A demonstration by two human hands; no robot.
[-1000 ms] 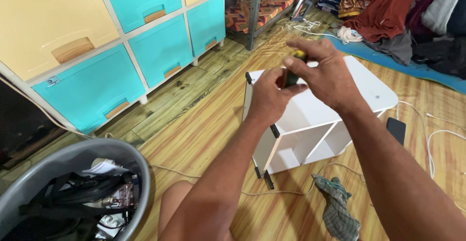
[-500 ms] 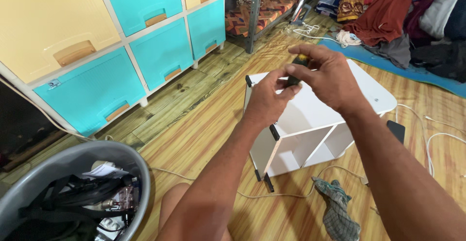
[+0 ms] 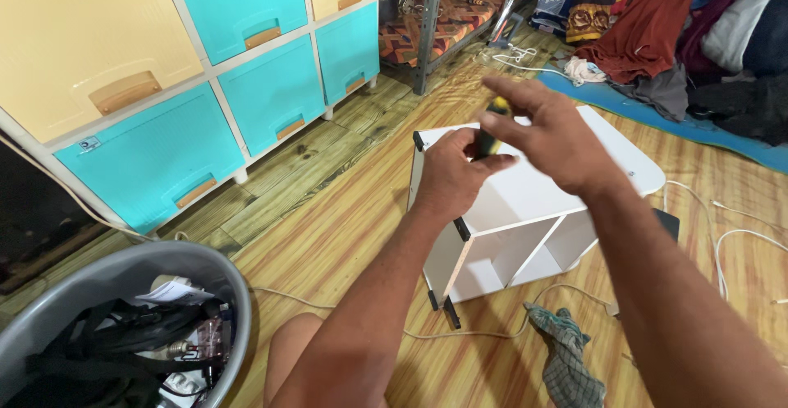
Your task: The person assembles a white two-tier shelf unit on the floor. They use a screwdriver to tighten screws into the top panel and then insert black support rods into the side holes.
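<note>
My left hand [image 3: 450, 174] is closed around the lower part of a screwdriver [image 3: 489, 131] with a yellow and black handle, above a small white shelf unit [image 3: 525, 211] that stands on the wooden floor. My right hand [image 3: 552, 137] hovers over the handle's top with its fingers spread and blurred; thumb and fingertips touch the handle. The screwdriver's tip is hidden behind my left hand. The shelf unit has black corner caps and open compartments facing me.
A grey tub [image 3: 98, 293] of cables and tools sits at the lower left. Teal and yellow plastic drawers [image 3: 189, 88] line the left wall. A checked rag [image 3: 566, 359], white cords [image 3: 739, 236] and a dark phone [image 3: 669, 223] lie near the shelf. Clothes [image 3: 681, 30] are piled at the back right.
My right hand has opened its fingers and shifted over the screwdriver handle. My left hand stays around the tool above the shelf unit.
</note>
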